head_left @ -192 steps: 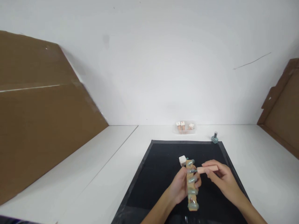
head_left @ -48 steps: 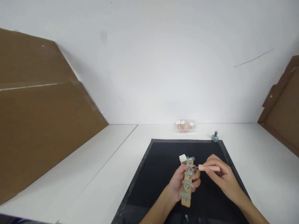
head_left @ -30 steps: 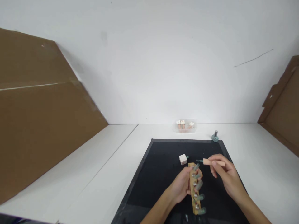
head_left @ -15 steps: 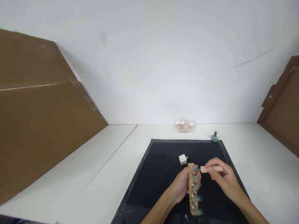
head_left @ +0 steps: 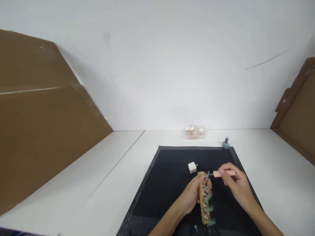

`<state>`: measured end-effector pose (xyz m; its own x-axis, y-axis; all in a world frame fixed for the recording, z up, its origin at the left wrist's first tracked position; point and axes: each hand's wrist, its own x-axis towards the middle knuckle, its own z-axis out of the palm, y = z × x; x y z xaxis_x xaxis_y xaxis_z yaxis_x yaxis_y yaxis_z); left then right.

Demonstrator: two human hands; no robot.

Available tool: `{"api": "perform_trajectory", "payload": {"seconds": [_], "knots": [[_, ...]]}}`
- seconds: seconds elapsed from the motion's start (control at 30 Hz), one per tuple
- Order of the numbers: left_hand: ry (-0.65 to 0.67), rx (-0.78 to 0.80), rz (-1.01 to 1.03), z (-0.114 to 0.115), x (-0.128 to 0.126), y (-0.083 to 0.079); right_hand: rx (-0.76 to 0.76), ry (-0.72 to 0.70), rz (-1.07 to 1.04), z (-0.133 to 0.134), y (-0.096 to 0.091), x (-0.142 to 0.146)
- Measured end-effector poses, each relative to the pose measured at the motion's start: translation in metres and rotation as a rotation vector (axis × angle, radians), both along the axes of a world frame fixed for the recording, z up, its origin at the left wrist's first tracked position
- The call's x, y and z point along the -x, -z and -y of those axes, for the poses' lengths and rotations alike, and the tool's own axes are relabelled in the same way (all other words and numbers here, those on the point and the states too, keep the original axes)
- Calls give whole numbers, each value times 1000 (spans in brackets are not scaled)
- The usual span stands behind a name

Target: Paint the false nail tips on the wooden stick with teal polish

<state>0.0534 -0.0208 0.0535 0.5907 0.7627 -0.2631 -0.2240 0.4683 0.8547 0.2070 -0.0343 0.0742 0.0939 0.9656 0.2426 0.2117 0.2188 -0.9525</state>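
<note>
Left grip [head_left: 190, 195] wrapped round tan strip [head_left: 202, 200], held over black mat [head_left: 162, 186] well short of its far edge; right grip [head_left: 235, 182] pinching peach-handled brush [head_left: 217, 174]. Best done: strip braced, brush light and level. Counted: five green tips [head_left: 209, 208], one white cube [head_left: 192, 167], three white-headed pieces [head_left: 192, 128].

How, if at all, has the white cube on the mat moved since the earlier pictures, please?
No: the white cube shows no visible shift against the far-left corner of the black mat.

Left grip [head_left: 191, 195] and right grip [head_left: 235, 184] are bare; both forearms [head_left: 168, 219] uncovered, slim.
</note>
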Motion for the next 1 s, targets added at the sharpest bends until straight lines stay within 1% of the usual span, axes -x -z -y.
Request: {"api": "perform_trajectory", "payload": {"seconds": [0.07,0.23,0.53,0.63,0.73,0.87,1.0], "knots": [[-35,10,-7,1,0,1,-5,13,-9,0,-1,0],[-71,33,20,2,-1,7,-3,-37,-19,1,-1,1],[-89,62,218,-2,-1,13,55,-45,-181,0,9,-2],[-102,69,203,-2,0,14,63,-23,-247,-1,11,-1],[-112,114,192,-2,0,12,66,-11,-298,-1,12,-1],[-182,175,184,-3,0,11,63,1,-345,-2,11,0],[-234,215,232,-4,-1,10,62,9,-368,-2,11,0]]}}
